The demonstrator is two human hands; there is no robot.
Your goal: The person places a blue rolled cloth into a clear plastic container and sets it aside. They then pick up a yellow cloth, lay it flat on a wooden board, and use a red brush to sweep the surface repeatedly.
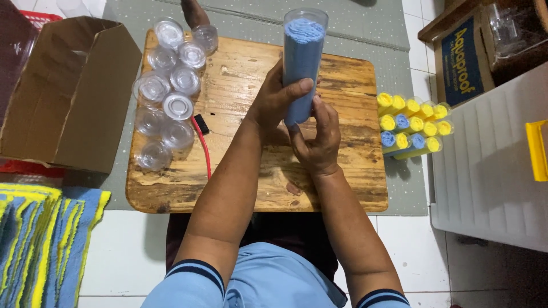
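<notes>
- While both forearms reach forward from the bottom of the head view, they meet over the middle of the wooden board [342, 188].
- Left hand [278, 100]: wrist bent slightly, fingers wrapped round the middle of the clear plastic tube [302, 63], thumb lying across its front. Firm grasp.
- Right hand [317, 140]: lower and just beside the left, back of hand towards the camera, fingers curled up against the tube's bottom end, fingertips touching it from below.
- Tube: held upright above the board, slightly tilted, open top towards the camera; a rolled blue cloth [304, 31] fills it nearly to the rim.
- Left part of board: a cluster of empty clear tubes [168, 97] standing close together, mouths up. A red cord [204, 148] runs down the board just beside them.
- Beyond the board's left edge: an open cardboard box [68, 97], lying on its side.
- Bottom left, on the floor: a stack of blue and yellow cloths [40, 245].
- Right of the board, on the grey mat [365, 28]: filled tubes [414, 125] lying stacked, ends showing yellow and blue rolls.
- Far right: a white plastic lid [491, 171].
</notes>
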